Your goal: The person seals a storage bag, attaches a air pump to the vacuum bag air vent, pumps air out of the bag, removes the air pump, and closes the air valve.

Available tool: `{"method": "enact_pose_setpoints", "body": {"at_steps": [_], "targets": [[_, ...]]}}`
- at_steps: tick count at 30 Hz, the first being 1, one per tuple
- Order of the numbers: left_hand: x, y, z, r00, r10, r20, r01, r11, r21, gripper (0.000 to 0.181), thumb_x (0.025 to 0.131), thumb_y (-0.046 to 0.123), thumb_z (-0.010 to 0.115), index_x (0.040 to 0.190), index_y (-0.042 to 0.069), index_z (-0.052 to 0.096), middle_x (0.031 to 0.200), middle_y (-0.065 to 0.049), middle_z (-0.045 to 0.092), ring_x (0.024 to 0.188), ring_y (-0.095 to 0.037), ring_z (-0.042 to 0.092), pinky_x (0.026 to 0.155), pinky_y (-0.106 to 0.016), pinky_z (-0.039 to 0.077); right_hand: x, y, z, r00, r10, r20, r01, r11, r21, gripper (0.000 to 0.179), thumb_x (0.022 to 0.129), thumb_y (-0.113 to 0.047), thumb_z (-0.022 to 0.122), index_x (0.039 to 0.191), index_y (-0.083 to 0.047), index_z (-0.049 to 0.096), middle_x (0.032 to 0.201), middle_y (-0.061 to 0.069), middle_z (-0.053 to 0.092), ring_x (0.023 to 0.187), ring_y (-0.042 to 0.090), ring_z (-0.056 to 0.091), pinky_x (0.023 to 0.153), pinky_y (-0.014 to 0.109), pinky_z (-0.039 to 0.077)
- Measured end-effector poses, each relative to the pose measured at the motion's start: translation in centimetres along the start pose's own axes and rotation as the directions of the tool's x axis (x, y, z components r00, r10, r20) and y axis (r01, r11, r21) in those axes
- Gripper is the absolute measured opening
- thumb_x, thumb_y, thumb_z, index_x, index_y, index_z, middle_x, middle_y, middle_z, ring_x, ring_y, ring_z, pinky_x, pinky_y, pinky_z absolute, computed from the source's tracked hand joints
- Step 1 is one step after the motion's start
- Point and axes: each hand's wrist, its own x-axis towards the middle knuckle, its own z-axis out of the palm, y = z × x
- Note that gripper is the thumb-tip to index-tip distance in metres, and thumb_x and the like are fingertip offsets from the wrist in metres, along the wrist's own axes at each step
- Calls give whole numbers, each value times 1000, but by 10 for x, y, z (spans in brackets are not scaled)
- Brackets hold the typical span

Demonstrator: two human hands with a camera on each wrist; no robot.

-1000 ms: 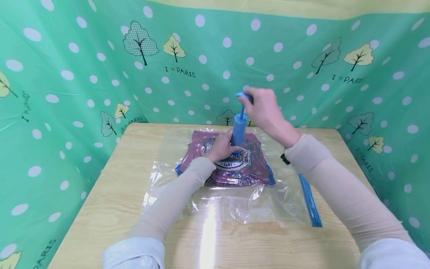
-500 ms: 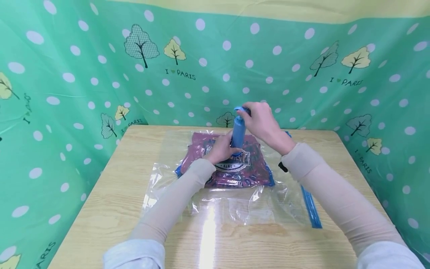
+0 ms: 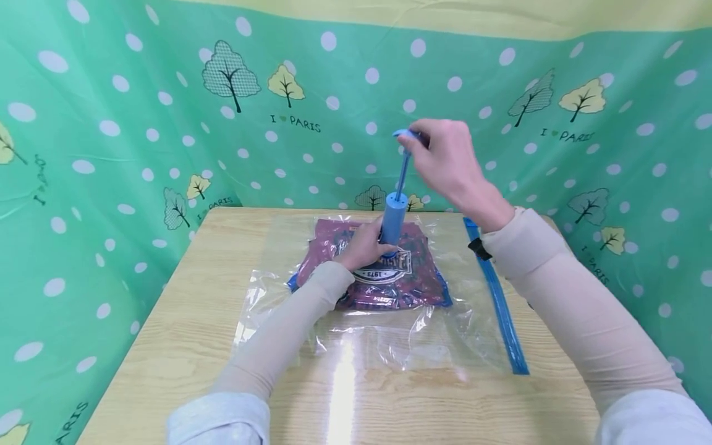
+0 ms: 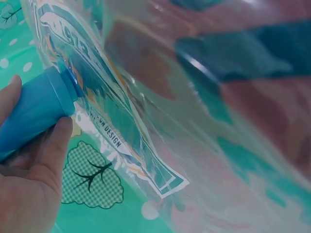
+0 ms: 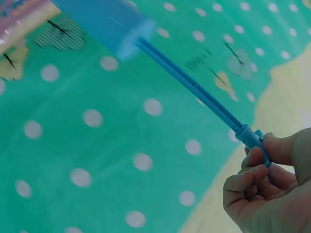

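Observation:
A blue hand pump (image 3: 394, 219) stands nearly upright on a clear plastic vacuum bag (image 3: 378, 337). Inside the bag lies folded maroon clothing (image 3: 328, 247) with a white-lettered print. My left hand (image 3: 364, 246) grips the pump's barrel low down, near the bag; in the left wrist view its thumb and fingers wrap the blue barrel (image 4: 36, 109), whose end meets the plastic. Above the barrel, my right hand (image 3: 447, 157) holds the pump's handle (image 3: 408, 134). The rod (image 5: 194, 90) between handle and barrel is drawn far out in the right wrist view, fingers curled at the handle.
The bag's blue zip strip (image 3: 503, 315) runs along its right side on the wooden table (image 3: 183, 309). A green dotted curtain (image 3: 311, 136) hangs behind the table and at both sides. A dark band (image 3: 479, 248) shows at the right wrist.
The right hand first went down, pushing the handle close to the barrel, then rose and drew the rod out further than before. The left hand stays on the barrel.

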Motion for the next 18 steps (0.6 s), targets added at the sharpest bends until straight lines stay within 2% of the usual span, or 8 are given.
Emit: {"method": "enact_pose_setpoints", "body": {"at_steps": [4, 7, 11, 18], "targets": [[0, -4, 1, 1000, -18, 0, 18, 1000, -4, 71, 92, 16, 84, 152, 4, 48, 129, -19, 70, 116, -32, 70, 104, -42, 53, 14, -13, -18, 998, 6, -58, -8, 1000, -24, 27, 108, -22, 63, 118, -2, 78, 90, 11, 73, 65, 20, 51, 62, 29, 38], [-2, -5, 4, 999, -30, 27, 30, 999, -16, 68, 93, 17, 83, 151, 5, 49, 130, -18, 70, 116, -32, 70, 103, -42, 54, 17, -17, -24, 995, 50, -81, -52, 998, -31, 28, 108, -24, 63, 121, -4, 77, 91, 11, 72, 70, 20, 50, 65, 28, 38], [-3, -4, 6, 998, -43, 48, 44, 999, -19, 65, 93, 18, 83, 148, 5, 51, 131, -18, 70, 116, -31, 69, 103, -40, 54, 17, -18, -24, 994, 69, -89, -70, 997, -14, 28, 107, -24, 64, 121, -4, 77, 93, 11, 72, 73, 19, 52, 66, 28, 40], [2, -3, 3, 999, -46, 15, 45, 999, 14, 66, 92, 18, 85, 147, 6, 51, 130, -17, 70, 116, -31, 69, 104, -42, 53, 21, -16, -22, 988, 42, -148, -42, 999, 0, 31, 108, -26, 63, 121, -3, 77, 91, 10, 71, 72, 19, 49, 66, 27, 37]]}}
